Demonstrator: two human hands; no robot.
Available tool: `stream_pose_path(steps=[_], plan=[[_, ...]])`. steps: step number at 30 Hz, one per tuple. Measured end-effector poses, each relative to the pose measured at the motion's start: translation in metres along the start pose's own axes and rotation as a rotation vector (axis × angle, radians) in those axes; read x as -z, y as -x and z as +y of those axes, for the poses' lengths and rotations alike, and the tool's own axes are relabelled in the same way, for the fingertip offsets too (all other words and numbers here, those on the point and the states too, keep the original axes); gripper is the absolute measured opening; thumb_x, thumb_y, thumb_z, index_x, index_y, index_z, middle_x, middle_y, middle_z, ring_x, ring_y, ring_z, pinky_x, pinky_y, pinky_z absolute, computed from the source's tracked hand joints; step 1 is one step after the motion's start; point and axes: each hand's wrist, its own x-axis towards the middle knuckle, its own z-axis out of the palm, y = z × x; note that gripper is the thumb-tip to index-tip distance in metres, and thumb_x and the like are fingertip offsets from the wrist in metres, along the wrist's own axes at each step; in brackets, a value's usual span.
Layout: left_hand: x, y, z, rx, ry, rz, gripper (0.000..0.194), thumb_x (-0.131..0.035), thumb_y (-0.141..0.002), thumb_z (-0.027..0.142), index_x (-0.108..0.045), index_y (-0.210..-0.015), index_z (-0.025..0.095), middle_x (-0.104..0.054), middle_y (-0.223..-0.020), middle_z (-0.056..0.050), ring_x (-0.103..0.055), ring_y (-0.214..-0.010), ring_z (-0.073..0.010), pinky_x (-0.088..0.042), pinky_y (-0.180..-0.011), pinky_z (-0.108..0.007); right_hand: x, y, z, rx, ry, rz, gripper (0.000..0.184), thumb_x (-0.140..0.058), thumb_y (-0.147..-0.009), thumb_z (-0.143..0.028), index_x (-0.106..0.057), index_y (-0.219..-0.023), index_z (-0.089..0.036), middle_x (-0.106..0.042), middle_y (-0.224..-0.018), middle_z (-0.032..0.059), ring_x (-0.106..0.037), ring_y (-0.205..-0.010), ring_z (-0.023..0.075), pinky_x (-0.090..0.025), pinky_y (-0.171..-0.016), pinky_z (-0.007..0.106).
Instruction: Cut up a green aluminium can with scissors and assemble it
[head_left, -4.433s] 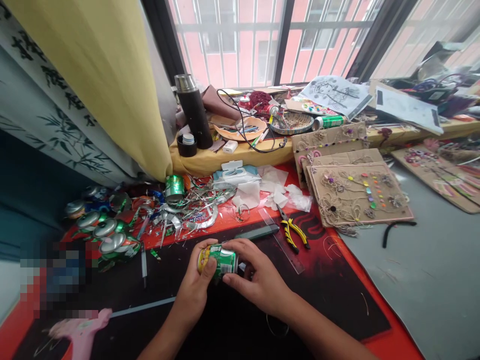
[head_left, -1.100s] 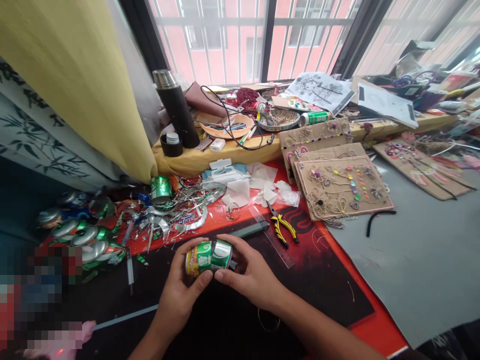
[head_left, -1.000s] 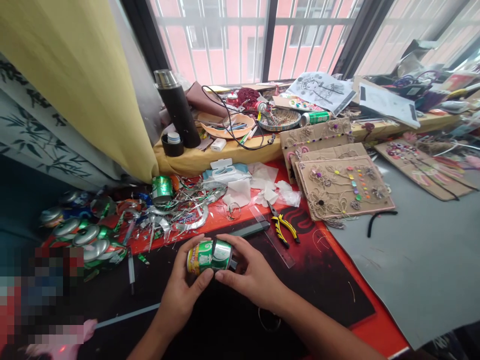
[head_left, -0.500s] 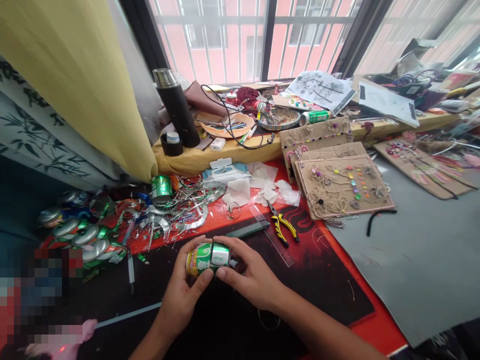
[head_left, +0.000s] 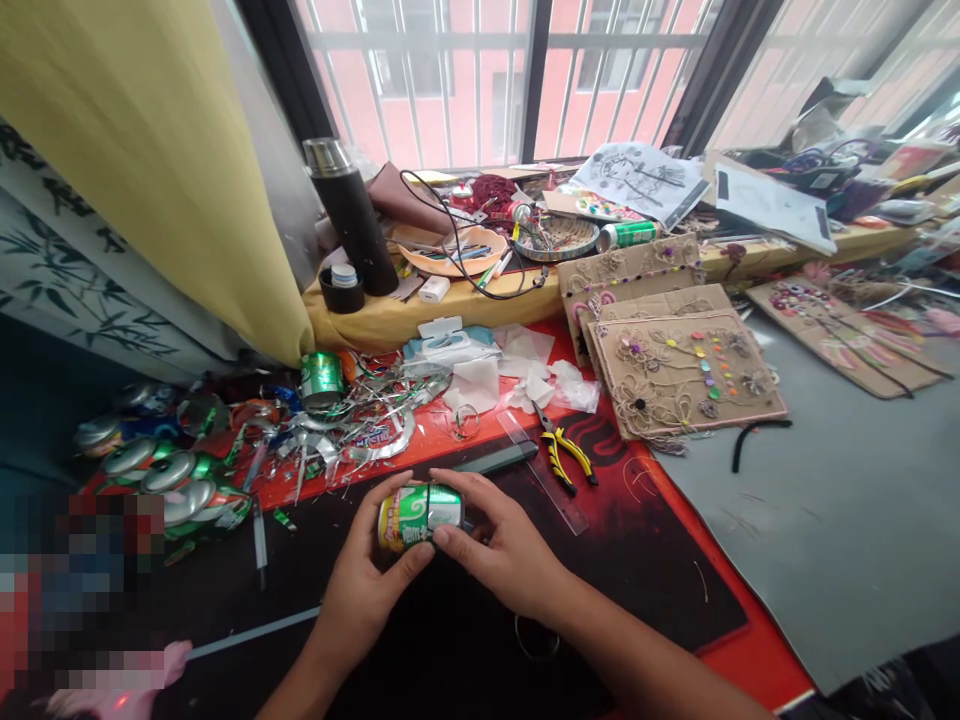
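A green drink can [head_left: 417,514] lies sideways between both my hands, just above the black mat [head_left: 660,570]. My left hand [head_left: 371,585] grips its yellow-marked left end, thumb underneath and fingers over the top. My right hand [head_left: 501,545] pinches its silver right end with thumb and fingertips. Both hands are closed on the can. A dark flat bar [head_left: 495,458] lies just behind the can.
Yellow-handled pliers [head_left: 566,458] and a clear ruler [head_left: 544,470] lie to the right. Cut cans and metal strips [head_left: 225,450] pile up at the left. Cardboard panels with twine flowers [head_left: 686,375] sit to the right. A black flask [head_left: 349,215] stands on the cluttered sill.
The can has turned a little in my hands and now sits slightly lower and to the right. My grip on both ends stays the same.
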Motion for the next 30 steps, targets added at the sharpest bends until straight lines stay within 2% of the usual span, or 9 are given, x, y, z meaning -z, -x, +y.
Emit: stream_pose_path(steps=[5, 10, 16, 19, 23, 26, 30], plan=[[0.002, -0.003, -0.001, -0.005, -0.1, 0.018, 0.071, -0.087, -0.082, 0.05, -0.061, -0.144, 0.027, -0.068, -0.148, -0.013, -0.071, -0.13, -0.0371, -0.059, -0.109, -0.047, 0.0, 0.0, 0.0, 0.01, 0.033, 0.009, 0.054, -0.073, -0.098, -0.035, -0.064, -0.151, -0.029, -0.067, -0.137, 0.0079, -0.068, -0.103, 0.0215, -0.05, -0.068, 0.027], [0.005, -0.006, -0.002, 0.0, -0.164, 0.025, 0.074, -0.087, -0.08, 0.055, -0.063, -0.144, 0.027, -0.071, -0.145, -0.013, -0.07, -0.131, -0.0385, -0.057, -0.111, -0.05, 0.0, -0.001, 0.001, 0.014, 0.04, 0.013, 0.053, -0.074, -0.098, -0.034, -0.064, -0.15, -0.029, -0.068, -0.14, 0.0075, -0.068, -0.111, 0.0234, -0.055, -0.081, 0.031], [0.005, -0.008, -0.007, 0.019, -0.126, 0.034, 0.076, -0.088, -0.078, 0.055, -0.061, -0.144, 0.028, -0.072, -0.143, -0.012, -0.072, -0.127, -0.0383, -0.061, -0.107, -0.049, 0.0, -0.001, 0.001, 0.009, 0.061, 0.016, 0.053, -0.074, -0.098, -0.035, -0.064, -0.15, -0.028, -0.068, -0.138, 0.0075, -0.069, -0.107, 0.0226, -0.057, -0.089, 0.034], [0.01, -0.01, -0.012, 0.038, -0.132, 0.0, 0.073, -0.088, -0.08, 0.053, -0.06, -0.143, 0.028, -0.071, -0.144, -0.012, -0.072, -0.128, -0.0371, -0.06, -0.108, -0.048, 0.0, -0.001, 0.001, 0.007, 0.064, 0.021, 0.053, -0.074, -0.098, -0.034, -0.064, -0.15, -0.028, -0.068, -0.139, 0.0075, -0.069, -0.108, 0.023, -0.057, -0.091, 0.034], [0.017, -0.011, -0.017, 0.06, -0.135, -0.043, 0.073, -0.089, -0.08, 0.05, -0.058, -0.143, 0.028, -0.071, -0.144, -0.012, -0.073, -0.127, -0.036, -0.062, -0.107, -0.047, -0.001, -0.001, 0.001, 0.021, 0.065, 0.026, 0.055, -0.074, -0.098, -0.036, -0.062, -0.152, -0.027, -0.068, -0.14, 0.0084, -0.068, -0.118, 0.0257, -0.056, -0.101, 0.039], [0.013, -0.008, -0.012, 0.059, -0.099, -0.023, 0.075, -0.091, -0.078, 0.05, -0.059, -0.141, 0.028, -0.07, -0.144, -0.012, -0.072, -0.127, -0.0364, -0.063, -0.105, -0.046, -0.001, 0.0, 0.0, 0.027, 0.043, 0.028, 0.059, -0.075, -0.098, -0.039, -0.06, -0.154, -0.027, -0.067, -0.145, 0.0103, -0.066, -0.126, 0.0278, -0.053, -0.109, 0.043], [-0.001, 0.0, -0.002, 0.021, -0.044, 0.065, 0.071, -0.089, -0.079, 0.054, -0.061, -0.139, 0.029, -0.07, -0.146, -0.011, -0.071, -0.129, -0.0354, -0.061, -0.107, -0.045, 0.0, 0.0, -0.002, 0.007, -0.006, 0.034, 0.063, -0.077, -0.096, -0.043, -0.059, -0.154, -0.025, -0.065, -0.149, 0.0126, -0.065, -0.132, 0.0294, -0.05, -0.114, 0.045]])
